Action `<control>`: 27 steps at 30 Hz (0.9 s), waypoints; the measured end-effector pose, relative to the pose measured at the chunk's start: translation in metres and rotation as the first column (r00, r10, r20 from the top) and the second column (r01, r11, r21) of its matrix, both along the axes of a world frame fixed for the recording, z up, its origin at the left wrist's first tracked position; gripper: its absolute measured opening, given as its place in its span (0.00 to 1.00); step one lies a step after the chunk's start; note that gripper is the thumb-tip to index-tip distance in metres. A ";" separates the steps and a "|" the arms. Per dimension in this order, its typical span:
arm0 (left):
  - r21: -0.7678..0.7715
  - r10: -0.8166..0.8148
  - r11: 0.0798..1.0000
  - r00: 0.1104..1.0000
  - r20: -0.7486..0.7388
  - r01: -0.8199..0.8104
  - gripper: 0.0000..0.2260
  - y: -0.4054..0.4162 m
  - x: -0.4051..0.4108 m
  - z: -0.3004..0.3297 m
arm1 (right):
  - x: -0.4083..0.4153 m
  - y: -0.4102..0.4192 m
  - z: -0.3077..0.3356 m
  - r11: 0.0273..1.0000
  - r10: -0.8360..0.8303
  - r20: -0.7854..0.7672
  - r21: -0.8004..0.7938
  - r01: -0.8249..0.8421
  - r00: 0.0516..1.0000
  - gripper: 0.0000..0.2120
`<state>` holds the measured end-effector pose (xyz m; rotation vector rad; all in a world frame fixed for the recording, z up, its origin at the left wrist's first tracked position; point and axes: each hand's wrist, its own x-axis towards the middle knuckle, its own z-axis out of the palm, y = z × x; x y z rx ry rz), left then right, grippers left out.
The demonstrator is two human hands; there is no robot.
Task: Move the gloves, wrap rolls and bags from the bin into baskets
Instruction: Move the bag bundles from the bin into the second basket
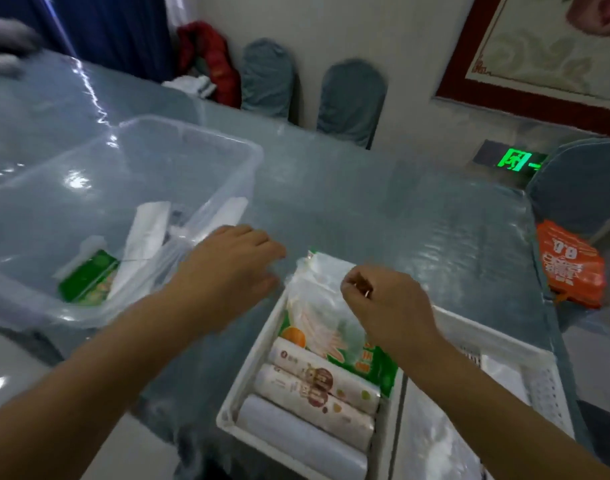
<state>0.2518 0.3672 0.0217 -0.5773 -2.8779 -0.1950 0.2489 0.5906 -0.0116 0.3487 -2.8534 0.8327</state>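
A clear plastic bin (192,140) stands on the left of the table and holds a green packet (87,280) and a white folded bag (145,233). A white basket (248,372) in front of me holds three wrap rolls (317,393) and a green-and-clear glove packet (317,306) at its far end. My right hand (386,303) pinches the top of that packet. My left hand (230,265) hovers with fingers spread between the bin's near corner and the basket, holding nothing. A second white basket (539,386) sits to the right with clear bags in it.
An orange packet (570,265) lies off the table's right edge on a chair. Covered chairs stand against the far wall. The table (383,209) carries a shiny clear cover. Another person's gloved hand (9,39) shows at the far left.
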 end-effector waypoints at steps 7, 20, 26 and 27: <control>-0.015 0.261 0.965 0.965 -0.001 -0.261 0.14 -0.181 -0.006 0.010 | -0.040 -0.157 0.034 0.990 0.135 -0.121 -0.010 -0.137 0.983 0.05; -0.145 0.221 0.967 0.972 0.079 -0.208 0.17 -0.385 -0.067 -0.027 | -0.165 -0.408 -0.020 0.901 0.147 0.433 0.312 -0.301 0.889 0.05; -0.160 0.105 0.983 0.993 0.054 -0.095 0.15 -0.401 -0.077 -0.047 | -0.181 -0.450 -0.076 0.798 -0.050 0.595 0.507 -0.327 0.802 0.14; -0.170 0.099 0.982 0.994 0.056 -0.088 0.14 -0.401 -0.078 -0.048 | -0.179 -0.454 -0.085 0.808 -0.091 0.623 0.502 -0.308 0.777 0.15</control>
